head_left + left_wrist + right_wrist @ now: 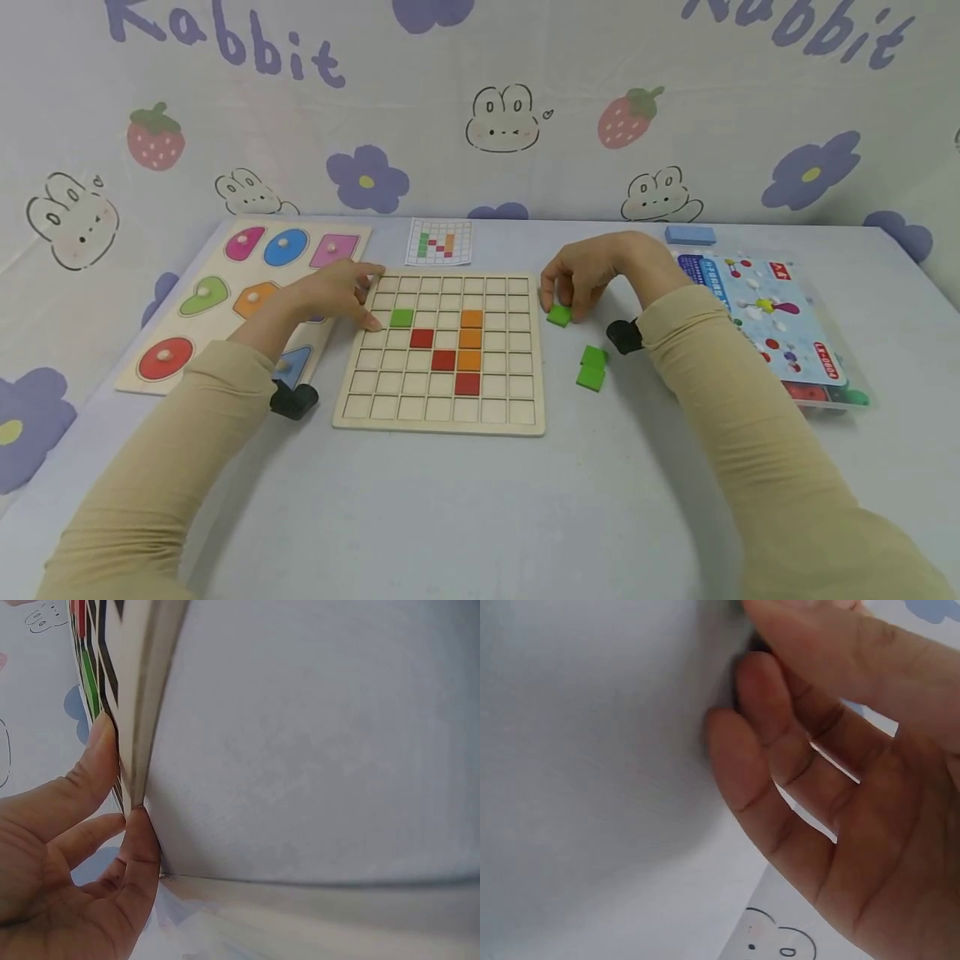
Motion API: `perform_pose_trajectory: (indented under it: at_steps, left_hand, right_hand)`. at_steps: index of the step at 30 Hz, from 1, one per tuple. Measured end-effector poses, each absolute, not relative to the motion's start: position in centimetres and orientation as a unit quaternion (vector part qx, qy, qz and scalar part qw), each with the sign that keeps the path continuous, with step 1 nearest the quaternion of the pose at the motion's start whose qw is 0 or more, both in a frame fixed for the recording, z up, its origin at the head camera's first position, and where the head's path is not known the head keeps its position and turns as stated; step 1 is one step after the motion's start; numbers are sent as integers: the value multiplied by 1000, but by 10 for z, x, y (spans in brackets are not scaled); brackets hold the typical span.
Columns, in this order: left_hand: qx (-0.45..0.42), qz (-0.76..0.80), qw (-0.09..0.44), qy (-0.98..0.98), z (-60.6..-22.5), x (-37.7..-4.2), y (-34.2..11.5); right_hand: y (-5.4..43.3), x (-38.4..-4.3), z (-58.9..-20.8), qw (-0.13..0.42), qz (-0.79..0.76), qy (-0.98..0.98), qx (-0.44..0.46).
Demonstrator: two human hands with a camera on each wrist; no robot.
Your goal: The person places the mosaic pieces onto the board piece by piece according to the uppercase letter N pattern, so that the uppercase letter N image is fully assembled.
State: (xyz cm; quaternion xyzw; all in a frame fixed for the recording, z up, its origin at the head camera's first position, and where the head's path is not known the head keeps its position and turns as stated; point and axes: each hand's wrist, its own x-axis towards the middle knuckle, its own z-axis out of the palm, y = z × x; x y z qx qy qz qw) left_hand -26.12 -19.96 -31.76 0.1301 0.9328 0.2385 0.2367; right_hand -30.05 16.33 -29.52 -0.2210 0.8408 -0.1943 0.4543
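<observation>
A wooden grid board (438,408) lies flat on the table. In its squares sit a green tile (401,317), several red tiles (422,338) and several orange tiles (470,338). My left hand (333,292) holds the board's upper left corner; the left wrist view has the thumb (101,750) on its face and other fingers against the edge. Right of the board, my right hand (592,268) pinches a loose green square tile (558,315) at the tabletop. Its fingers (739,761) are bent in the right wrist view, where the tile is mostly hidden. Nearer me lie two more green tiles (591,378).
A small pattern card (439,242) lies behind the board. On the left is a shape puzzle (225,287) with knobbed pieces, partly under my left forearm. To the right are a clear-edged box (780,321) and a blue block (690,236). A printed cloth (562,175) hangs behind.
</observation>
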Motion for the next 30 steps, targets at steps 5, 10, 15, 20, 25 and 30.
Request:
perform_pose_trajectory:
  at_steps: [5, 10, 15, 20, 25, 30]
  left_hand:
    - [128, 238, 235, 934, -320, -262, -201]
    - [132, 237, 232, 934, -320, -263, -201]
    - [133, 235, 232, 934, -319, -262, -201]
    - [135, 233, 231, 935, -317, -260, -200]
    - [138, 232, 227, 936, -316, -259, -198]
    - [137, 232, 227, 936, -316, -259, -198]
  right_hand:
    - [162, -298, -291, 452, -192, 846, -205]
    - [163, -296, -288, 443, -197, 853, -195]
    - [163, -296, -286, 429, -217, 855, -195]
    - [159, -296, -285, 397, -256, 855, -212]
    - [147, -294, -285, 357, -298, 849, -250]
    - [128, -289, -286, 329, -332, 838, -281]
